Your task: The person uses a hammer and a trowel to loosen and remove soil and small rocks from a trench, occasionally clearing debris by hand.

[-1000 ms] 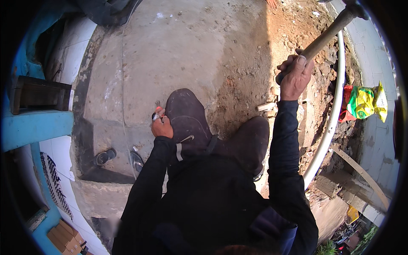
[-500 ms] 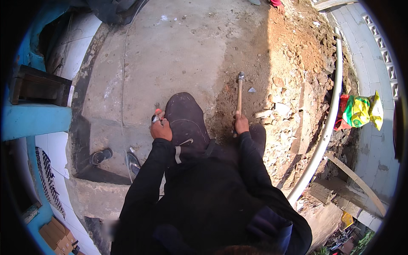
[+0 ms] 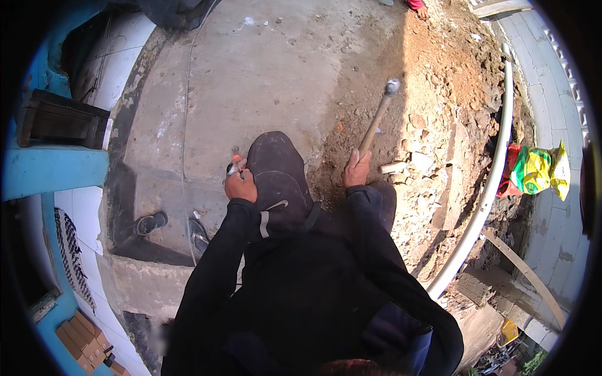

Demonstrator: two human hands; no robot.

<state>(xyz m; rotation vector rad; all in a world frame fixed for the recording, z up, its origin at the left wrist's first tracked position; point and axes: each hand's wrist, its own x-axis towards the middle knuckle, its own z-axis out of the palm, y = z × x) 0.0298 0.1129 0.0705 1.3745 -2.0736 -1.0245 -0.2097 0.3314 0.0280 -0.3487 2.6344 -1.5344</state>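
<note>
My right hand (image 3: 357, 170) is wrapped round the lower end of a hammer's pale wooden handle. The hammer (image 3: 374, 127) is raised and leans to the right, its metal head far from my body over the dirt. At the outer side of my left knee, my left hand (image 3: 241, 186) closes on a short tool with an orange-red part (image 3: 237, 161) and a greyish metal end. My fingers hide most of that tool, so its exact kind does not show. My dark-trousered knees (image 3: 274, 166) are bent between the hands.
Broken soil and rubble (image 3: 433, 138) lie to the right, beside a long white pipe (image 3: 481, 210). A green-and-yellow bag (image 3: 533, 170) rests past the pipe. Sandals (image 3: 151, 223) and a thin cable (image 3: 186, 113) are at left. Another person's hand (image 3: 422, 12) shows at the far edge.
My right hand has lifted the hammer; its head has swung to the right and farther from my body. My left hand keeps its hold beside the knee. The whole view has shifted slightly.
</note>
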